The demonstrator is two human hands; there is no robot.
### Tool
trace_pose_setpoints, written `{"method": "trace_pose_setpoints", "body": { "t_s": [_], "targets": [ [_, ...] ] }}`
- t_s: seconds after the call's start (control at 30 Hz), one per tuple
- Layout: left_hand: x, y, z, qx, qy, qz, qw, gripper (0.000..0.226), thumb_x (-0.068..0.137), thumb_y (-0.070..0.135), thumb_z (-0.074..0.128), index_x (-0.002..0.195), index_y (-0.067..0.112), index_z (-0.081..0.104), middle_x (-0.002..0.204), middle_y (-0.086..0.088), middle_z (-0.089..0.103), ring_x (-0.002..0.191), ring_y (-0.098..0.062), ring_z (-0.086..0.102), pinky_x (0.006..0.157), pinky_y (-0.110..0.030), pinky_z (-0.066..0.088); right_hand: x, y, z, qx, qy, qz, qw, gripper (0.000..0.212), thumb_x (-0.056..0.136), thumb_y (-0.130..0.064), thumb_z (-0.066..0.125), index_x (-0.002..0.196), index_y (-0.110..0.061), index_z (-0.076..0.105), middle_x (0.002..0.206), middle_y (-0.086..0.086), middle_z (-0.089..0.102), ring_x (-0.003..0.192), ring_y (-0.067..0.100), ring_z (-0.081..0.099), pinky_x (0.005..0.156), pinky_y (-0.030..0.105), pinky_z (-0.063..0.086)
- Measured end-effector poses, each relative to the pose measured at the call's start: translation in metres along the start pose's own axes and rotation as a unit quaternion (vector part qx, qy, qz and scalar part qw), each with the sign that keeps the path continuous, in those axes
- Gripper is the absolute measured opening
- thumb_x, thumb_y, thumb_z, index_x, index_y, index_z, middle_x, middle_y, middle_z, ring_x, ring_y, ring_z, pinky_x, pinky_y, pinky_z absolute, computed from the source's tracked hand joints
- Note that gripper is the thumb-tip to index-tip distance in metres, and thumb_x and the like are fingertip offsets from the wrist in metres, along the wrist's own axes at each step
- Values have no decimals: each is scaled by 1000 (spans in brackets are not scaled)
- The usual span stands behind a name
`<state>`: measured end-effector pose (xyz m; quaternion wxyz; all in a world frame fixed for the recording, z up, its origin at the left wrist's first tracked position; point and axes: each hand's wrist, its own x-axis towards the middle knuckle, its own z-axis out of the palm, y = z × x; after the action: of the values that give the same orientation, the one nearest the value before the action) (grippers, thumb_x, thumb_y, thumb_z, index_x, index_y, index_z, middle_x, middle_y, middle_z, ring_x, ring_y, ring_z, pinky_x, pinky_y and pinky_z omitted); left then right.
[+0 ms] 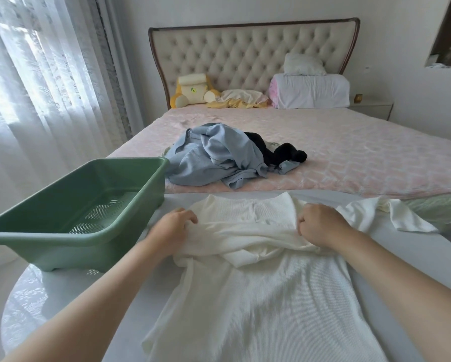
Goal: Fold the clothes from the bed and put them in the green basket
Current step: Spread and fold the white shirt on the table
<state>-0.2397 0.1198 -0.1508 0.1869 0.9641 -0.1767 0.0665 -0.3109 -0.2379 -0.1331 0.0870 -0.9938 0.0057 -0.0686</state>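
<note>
While the green basket [70, 212] is sitting at the frame's left, both hands are bunching a cream shirt [258, 283]. Left hand [173, 228] and right hand [321, 226] are gripping its fabric with curled fingers.

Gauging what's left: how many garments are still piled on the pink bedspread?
2 plainly: a light blue garment beside the green basket, and a black garment against its right side. Others may hide underneath. The white top lies apart, nearer.

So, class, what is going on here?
A person is folding a white top, gripping its upper part with the left hand and the right hand. The green basket beside it holds no clothes yet. A blue garment and a black garment lie unfolded on the bed.
</note>
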Motion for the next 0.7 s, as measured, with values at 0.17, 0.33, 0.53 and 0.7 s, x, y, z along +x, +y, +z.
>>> {"method": "trace_pose_setpoints", "body": {
  "t_s": [0.17, 0.33, 0.53, 0.7],
  "targets": [
    [22, -12, 3, 80, -112, -23, 990, 36, 97, 18, 46, 123, 38, 63, 122, 11, 62, 100, -16, 60, 79, -28, 48, 2, -11, 19, 16, -47, -20, 999, 22, 100, -32, 48, 113, -25, 65, 114, -7, 61, 109, 15, 55, 99, 35, 41],
    [49, -16, -8, 144, 14, -46, 988, 19, 100, 19, 40, 96, 19, 59, 106, -7, 63, 92, -29, 57, 71, -32, 39, 21, 0, 25, 69, 3, 36, 997, 24, 105, -28, 34, 100, -25, 57, 105, -4, 63, 98, 22, 57, 85, 39, 48],
    [67, -20, 12, 120, 126, -28, 984, 13, 96, 9, 49, 105, 8, 58, 106, -15, 51, 93, -38, 57, 71, -43, 47, 33, 5, 37, -47, 31, 47, 997, 23, 107, -24, 28, 117, -22, 49, 109, 0, 65, 92, 24, 59, 77, 37, 46],
    [62, -9, 35, 187, 111, 103, 971, 26, 82, 4, 59, 101, 17, 71, 107, -5, 57, 103, -30, 54, 83, -40, 39, 38, 7, 49, -147, 113, -20, 982, 26, 92, -11, 49, 113, -22, 59, 109, 1, 58, 98, 24, 55, 86, 37, 44]
  ]
}}
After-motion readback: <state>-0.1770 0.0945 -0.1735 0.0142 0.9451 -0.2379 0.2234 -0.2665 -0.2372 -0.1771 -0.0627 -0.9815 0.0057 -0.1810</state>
